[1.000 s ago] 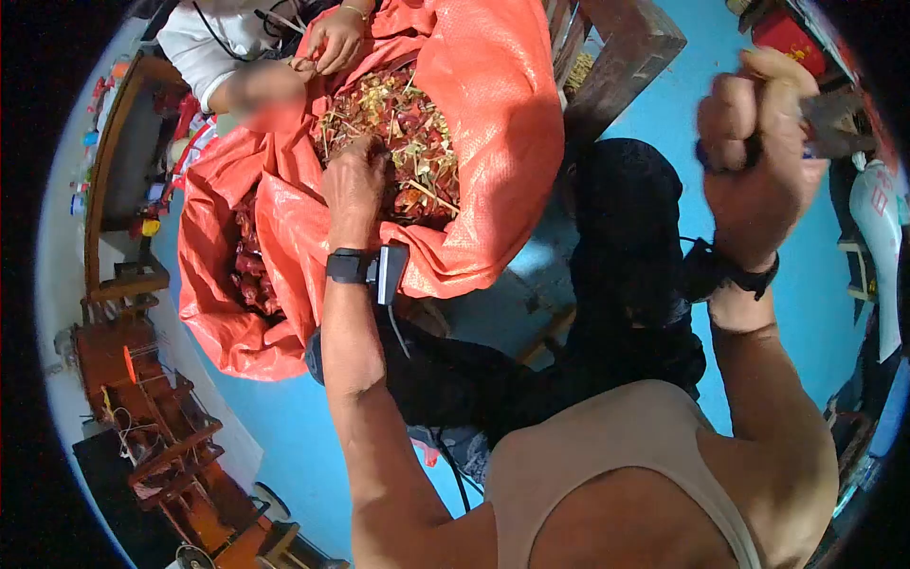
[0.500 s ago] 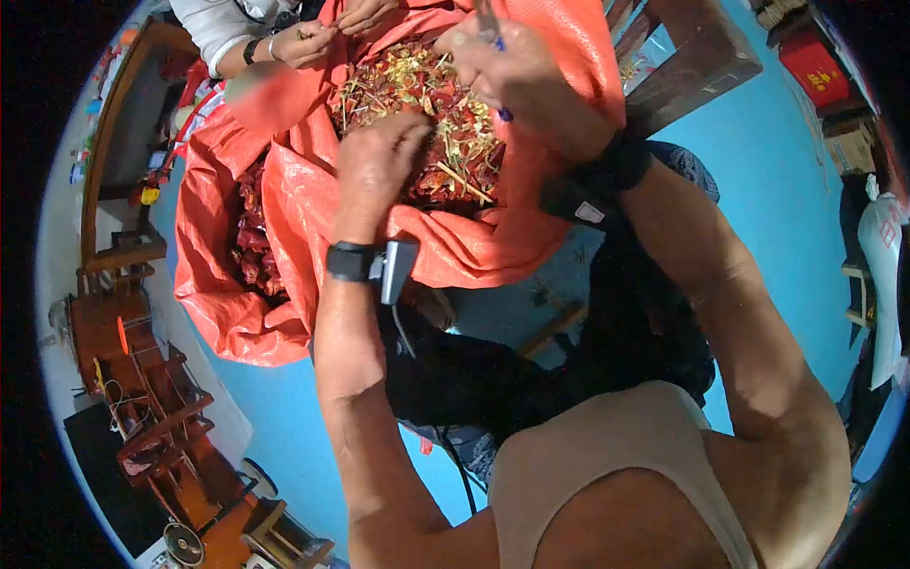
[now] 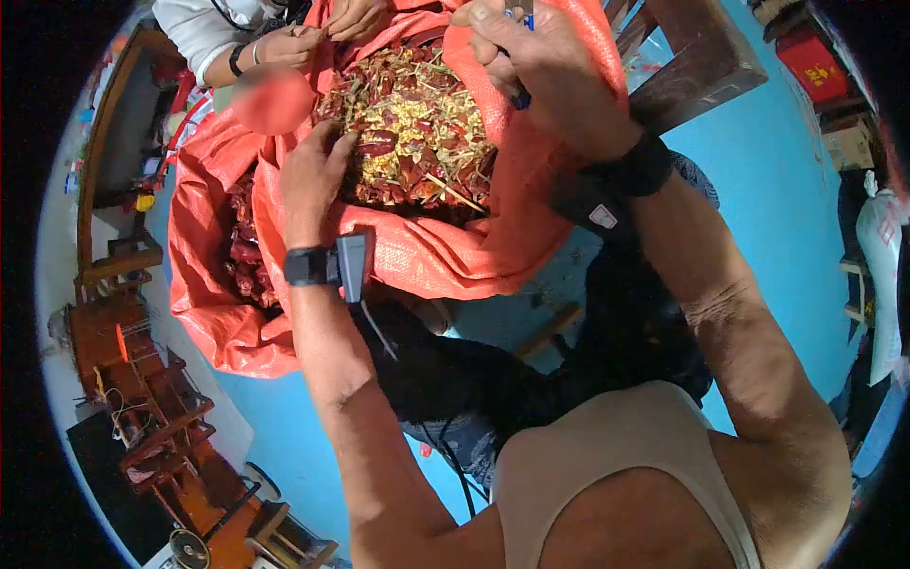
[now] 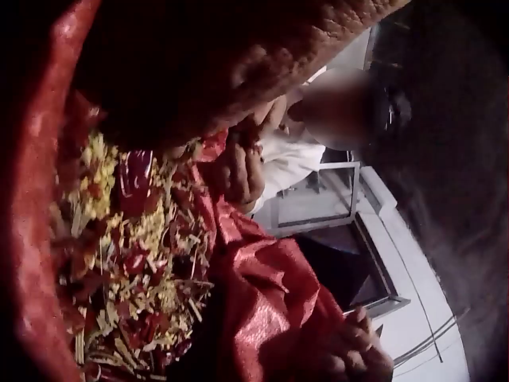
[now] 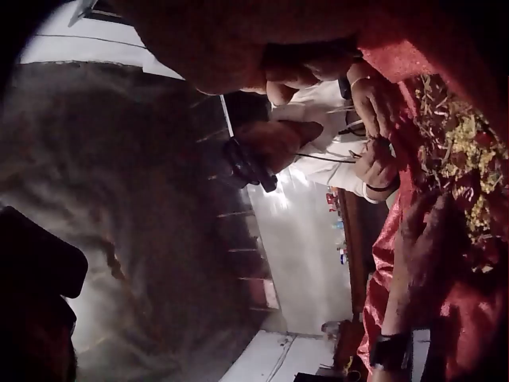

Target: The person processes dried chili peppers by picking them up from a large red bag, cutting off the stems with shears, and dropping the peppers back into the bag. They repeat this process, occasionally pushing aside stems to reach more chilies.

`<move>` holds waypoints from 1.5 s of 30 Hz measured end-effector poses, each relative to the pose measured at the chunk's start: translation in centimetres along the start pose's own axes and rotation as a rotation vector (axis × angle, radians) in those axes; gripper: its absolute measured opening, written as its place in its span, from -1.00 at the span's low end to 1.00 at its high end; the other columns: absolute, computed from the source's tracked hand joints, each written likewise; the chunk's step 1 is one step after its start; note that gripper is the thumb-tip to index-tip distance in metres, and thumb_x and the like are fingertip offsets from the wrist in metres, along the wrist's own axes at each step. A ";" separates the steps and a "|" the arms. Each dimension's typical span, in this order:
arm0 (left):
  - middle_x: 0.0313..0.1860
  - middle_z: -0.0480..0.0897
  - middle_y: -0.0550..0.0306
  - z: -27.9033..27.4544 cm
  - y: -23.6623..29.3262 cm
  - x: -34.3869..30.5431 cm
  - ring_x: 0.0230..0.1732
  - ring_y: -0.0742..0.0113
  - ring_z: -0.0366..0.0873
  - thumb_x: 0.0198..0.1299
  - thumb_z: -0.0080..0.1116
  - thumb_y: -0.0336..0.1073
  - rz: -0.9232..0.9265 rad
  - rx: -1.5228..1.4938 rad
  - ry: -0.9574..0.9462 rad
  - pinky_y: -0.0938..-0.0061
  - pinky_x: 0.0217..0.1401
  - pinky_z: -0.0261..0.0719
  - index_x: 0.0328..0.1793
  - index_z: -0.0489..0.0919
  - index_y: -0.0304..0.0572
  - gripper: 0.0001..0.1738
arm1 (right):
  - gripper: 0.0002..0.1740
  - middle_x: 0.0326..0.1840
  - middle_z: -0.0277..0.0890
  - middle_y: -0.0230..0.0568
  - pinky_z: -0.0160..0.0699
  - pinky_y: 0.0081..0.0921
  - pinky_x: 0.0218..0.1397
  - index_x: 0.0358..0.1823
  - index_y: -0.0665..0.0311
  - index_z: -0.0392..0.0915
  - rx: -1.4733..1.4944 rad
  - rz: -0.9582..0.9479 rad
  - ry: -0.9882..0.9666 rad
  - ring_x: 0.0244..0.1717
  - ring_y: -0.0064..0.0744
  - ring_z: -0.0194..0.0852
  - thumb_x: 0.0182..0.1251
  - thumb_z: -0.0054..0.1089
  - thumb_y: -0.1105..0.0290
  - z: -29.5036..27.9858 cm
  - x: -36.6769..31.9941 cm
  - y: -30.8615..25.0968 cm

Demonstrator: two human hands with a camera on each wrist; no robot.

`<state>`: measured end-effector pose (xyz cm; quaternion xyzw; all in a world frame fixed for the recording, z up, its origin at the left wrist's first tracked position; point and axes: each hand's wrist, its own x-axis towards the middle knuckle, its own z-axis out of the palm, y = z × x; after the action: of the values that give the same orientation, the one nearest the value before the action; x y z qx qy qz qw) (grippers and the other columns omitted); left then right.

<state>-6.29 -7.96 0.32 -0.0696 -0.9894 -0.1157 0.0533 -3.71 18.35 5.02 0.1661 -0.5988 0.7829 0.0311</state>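
In the head view my left hand (image 3: 313,180) rests at the left rim of an orange-red woven sack (image 3: 445,261), fingertips at the edge of its contents. Inside are cut dried chillies (image 3: 445,123) mixed with yellow seeds and stalk bits. A whole dark red dried chilli (image 3: 379,142) lies just beside the left hand's thumb. My right hand (image 3: 550,66) is raised over the sack's right side, its fingers curled round a slim tool (image 3: 519,95) with blue parts. The tool's kind is mostly hidden by the fingers.
Another person's hands (image 3: 289,45) work close together at the far rim. A second orange-red sack opening holds whole dried chillies (image 3: 248,256) at left. A wooden frame (image 3: 697,62) stands right of the sack. A white bag (image 3: 882,256) is at far right.
My right hand came from far right to above the sack, then shifted slightly up and right with the tool. My left hand moved left from amid the chillies to the rim.
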 end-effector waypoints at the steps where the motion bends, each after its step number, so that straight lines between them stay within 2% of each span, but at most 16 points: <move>1: -0.18 0.59 -0.16 0.1 -1.0 -0.3 -0.17 0.09 0.57 0.13 0.04 -0.05 0.002 0.006 -0.004 0.37 -0.11 0.47 -0.01 0.50 -0.24 -0.56 | -0.75 -0.65 0.13 -0.45 0.07 -0.68 -0.58 -0.46 0.23 0.29 0.006 0.001 0.004 -0.64 -0.62 0.06 0.40 -0.27 0.35 -0.4 0.0 0.3; 3: -0.23 0.62 -0.05 0.1 -2.6 -0.9 -0.21 0.10 0.59 0.08 0.10 -0.09 -0.006 -0.326 -0.005 0.35 -0.18 0.48 0.00 0.52 -0.09 -0.61 | -0.80 -0.61 0.16 -0.44 0.12 -0.68 -0.54 -0.34 0.26 0.32 -1.181 -0.835 0.111 -0.61 -0.62 0.11 0.40 -0.26 0.35 -1.2 0.3 1.5; 7: -0.28 0.63 0.00 0.0 -2.1 -1.3 -0.27 0.15 0.60 0.08 0.13 -0.16 -0.081 -0.388 0.012 0.42 -0.22 0.48 -0.08 0.56 -0.09 -0.70 | -0.81 -0.61 0.18 -0.47 0.13 -0.69 -0.52 -0.33 0.24 0.35 -0.387 -0.451 0.052 -0.60 -0.65 0.14 0.39 -0.22 0.34 -0.3 1.1 3.8; 9: -0.31 0.63 0.01 1.0 -0.5 -1.1 -0.30 0.13 0.60 0.06 0.15 -0.17 0.161 -0.384 0.156 0.40 -0.25 0.49 -0.13 0.57 -0.08 -0.73 | -0.82 -0.60 0.19 -0.48 0.14 -0.70 -0.51 -0.33 0.23 0.37 0.129 -0.186 0.011 -0.59 -0.67 0.16 0.38 -0.20 0.34 0.2 1.3 4.4; 12: -0.28 0.61 -0.06 0.8 2.5 -1.3 -0.25 0.01 0.57 0.05 0.17 -0.21 0.232 0.024 -0.002 0.31 -0.23 0.49 -0.08 0.51 -0.15 -0.68 | -0.79 -0.64 0.17 -0.53 0.11 -0.73 -0.54 -0.39 0.20 0.35 0.080 0.150 -0.049 -0.63 -0.71 0.10 0.37 -0.18 0.29 0.6 0.5 1.8; 20: -0.44 0.57 -0.23 0.9 4.6 -0.9 -0.38 -0.08 0.56 0.08 0.13 -0.10 0.103 0.280 -0.050 0.18 -0.36 0.48 -0.07 0.50 -0.12 -0.65 | -0.73 -0.66 0.13 -0.55 0.02 -0.76 -0.61 -0.50 0.16 0.28 -0.046 0.021 -0.035 -0.66 -0.75 0.04 0.36 -0.18 0.24 0.5 0.6 2.5; 23: -0.53 0.60 -0.03 0.6 3.2 -0.6 -0.45 0.10 0.58 0.12 0.09 -0.16 0.080 -0.061 0.266 0.33 -0.43 0.49 -0.29 0.55 -0.16 -0.78 | -0.72 -0.66 0.13 -0.54 0.04 -0.74 -0.59 -0.50 0.18 0.29 -0.013 0.037 -0.033 -0.66 -0.74 0.04 0.37 -0.20 0.25 0.5 0.2 2.3; 25: -0.63 0.54 0.22 -0.2 2.9 -0.4 -0.63 0.41 0.46 0.20 -0.01 -0.19 -0.096 -0.987 0.179 0.57 -0.59 0.36 -0.40 0.57 -0.18 -0.74 | -0.73 -0.65 0.14 -0.53 0.06 -0.72 -0.59 -0.50 0.18 0.29 -0.099 -0.023 -0.014 -0.67 -0.73 0.04 0.38 -0.20 0.26 0.2 0.2 2.3; 26: -0.71 0.34 0.46 -0.4 2.6 -0.6 -0.73 0.65 0.17 0.24 -0.07 -0.21 -0.295 -1.209 0.041 0.72 -0.68 0.11 -0.39 0.53 -0.13 -0.76 | -0.74 -0.64 0.15 -0.52 0.08 -0.72 -0.59 -0.47 0.19 0.29 -0.176 -0.061 -0.109 -0.66 -0.73 0.05 0.37 -0.20 0.27 -0.4 0.7 2.5; 29: -0.64 0.38 0.42 1.2 0.4 -0.5 -0.70 0.66 0.19 0.25 -0.07 -0.21 -0.333 -1.687 -0.266 0.77 -0.69 0.13 -0.20 0.46 -0.15 -0.81 | -0.78 -0.62 0.17 -0.51 0.11 -0.70 -0.60 -0.43 0.19 0.32 -0.147 -0.130 -0.153 -0.67 -0.71 0.07 0.37 -0.16 0.28 0.2 1.5 4.0; 33: -0.67 0.25 0.47 1.3 1.6 -0.6 -0.73 0.68 0.01 0.28 -0.11 -0.21 -0.458 -1.670 -0.177 0.76 -0.73 -0.03 -0.23 0.42 -0.10 -0.83 | -0.77 -0.72 0.26 -0.52 0.08 -0.66 -0.65 -0.56 0.20 0.48 -0.064 -0.008 -0.037 -0.69 -0.70 0.14 0.19 0.10 0.25 1.0 0.8 3.7; 37: -0.69 0.22 0.41 0.1 3.4 -1.4 -0.72 0.61 0.06 0.29 -0.15 -0.23 -0.408 -1.816 -0.124 0.70 -0.66 0.04 -0.38 0.32 -0.03 -0.82 | -0.71 -0.66 0.26 -0.51 0.03 -0.69 -0.66 -0.57 0.29 0.43 -0.119 -0.017 -0.090 -0.69 -0.73 0.08 0.27 -0.01 0.29 2.1 0.7 5.8; 40: -0.68 0.26 0.36 0.0 4.5 -1.8 -0.71 0.58 0.09 0.28 -0.14 -0.21 -0.413 -1.769 -0.087 0.66 -0.64 0.07 -0.37 0.32 -0.05 -0.82 | -0.65 -0.74 0.36 -0.20 0.32 -0.46 -0.56 -0.55 0.39 0.47 -0.472 -0.051 -0.169 -0.65 -0.55 0.33 0.11 0.17 0.19 2.6 0.0 5.6; 43: -0.67 0.30 0.33 0.3 4.7 -2.0 -0.70 0.54 0.13 0.28 -0.15 -0.20 -0.296 -1.753 -0.100 0.65 -0.64 0.10 -0.37 0.32 -0.07 -0.80 | -0.65 -0.73 0.24 -0.45 0.18 -0.60 -0.61 -0.60 0.31 0.41 -0.480 -0.037 -0.249 -0.64 -0.71 0.15 0.21 0.15 0.21 3.3 -0.9 5.1; 44: -0.67 0.30 0.32 0.5 4.9 -2.2 -0.70 0.54 0.14 0.28 -0.16 -0.20 -0.294 -1.744 -0.085 0.65 -0.63 0.11 -0.37 0.33 -0.08 -0.80 | -0.71 -0.72 0.38 -0.10 0.35 -0.38 -0.56 -0.52 0.36 0.51 -0.416 -0.072 -0.238 -0.68 -0.40 0.38 0.11 0.16 0.23 3.5 -0.9 5.7; 45: -0.67 0.31 0.32 0.5 5.3 -2.4 -0.70 0.54 0.15 0.28 -0.16 -0.20 -0.291 -1.735 -0.070 0.66 -0.63 0.12 -0.37 0.33 -0.09 -0.80 | -0.71 -0.72 0.38 -0.10 0.35 -0.38 -0.56 -0.52 0.36 0.51 -0.418 -0.077 -0.240 -0.68 -0.40 0.38 0.11 0.16 0.23 3.7 -0.9 6.0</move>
<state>-3.22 -3.01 0.70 0.0376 -0.5528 -0.8300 -0.0639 -3.51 13.26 0.08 0.2706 -0.7403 0.6150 0.0235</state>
